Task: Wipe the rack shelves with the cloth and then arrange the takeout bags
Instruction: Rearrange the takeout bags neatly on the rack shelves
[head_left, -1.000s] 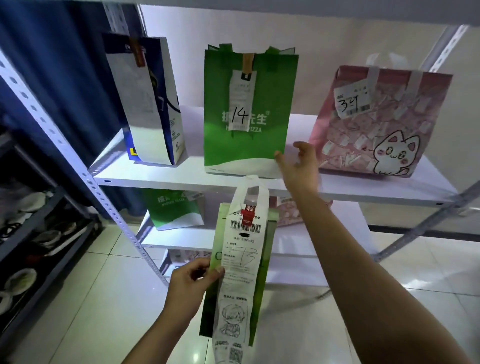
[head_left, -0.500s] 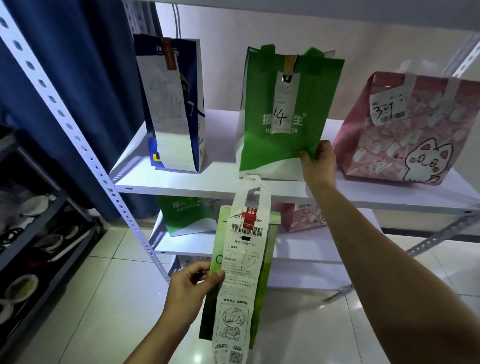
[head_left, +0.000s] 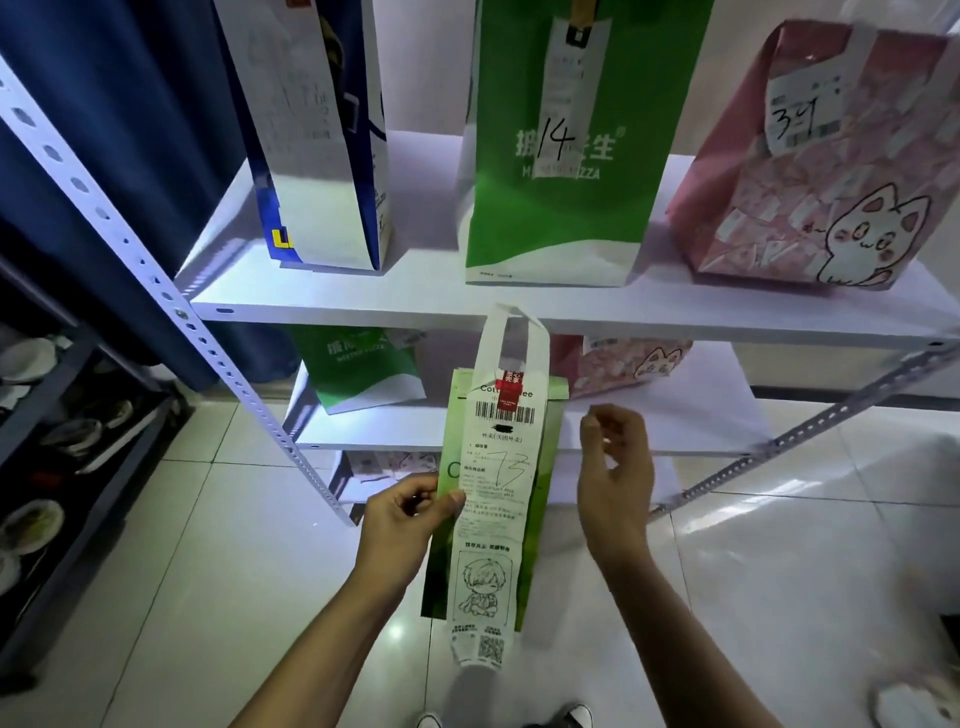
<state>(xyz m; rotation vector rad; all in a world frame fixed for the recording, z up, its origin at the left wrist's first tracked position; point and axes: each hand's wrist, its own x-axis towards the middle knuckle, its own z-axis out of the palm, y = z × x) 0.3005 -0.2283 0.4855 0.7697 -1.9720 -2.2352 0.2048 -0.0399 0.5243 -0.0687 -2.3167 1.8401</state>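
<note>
Withdrawn from the green pizza bag marked 14 (head_left: 561, 156), right hand (head_left: 615, 478) hovered loosely spread beside the narrow green coffee bag marked 73 (head_left: 493, 493), pinched by left hand (head_left: 402, 514) below that bag, presumably awaiting shelving.

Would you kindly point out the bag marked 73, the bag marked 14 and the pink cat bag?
Bag marked 73 (head_left: 540, 499), head view, green right side.
Bag marked 14 (head_left: 561, 218), head view, green front.
Pink cat bag (head_left: 769, 208), head view, pink front.

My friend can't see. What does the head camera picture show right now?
A person's left hand holds a slim light green takeout bag with a long receipt marked 73, while the right hand hovers beside it, empty. Behind, a white rack shelf carries a blue bag, a green bag marked 14 and a pink cat bag.
</note>
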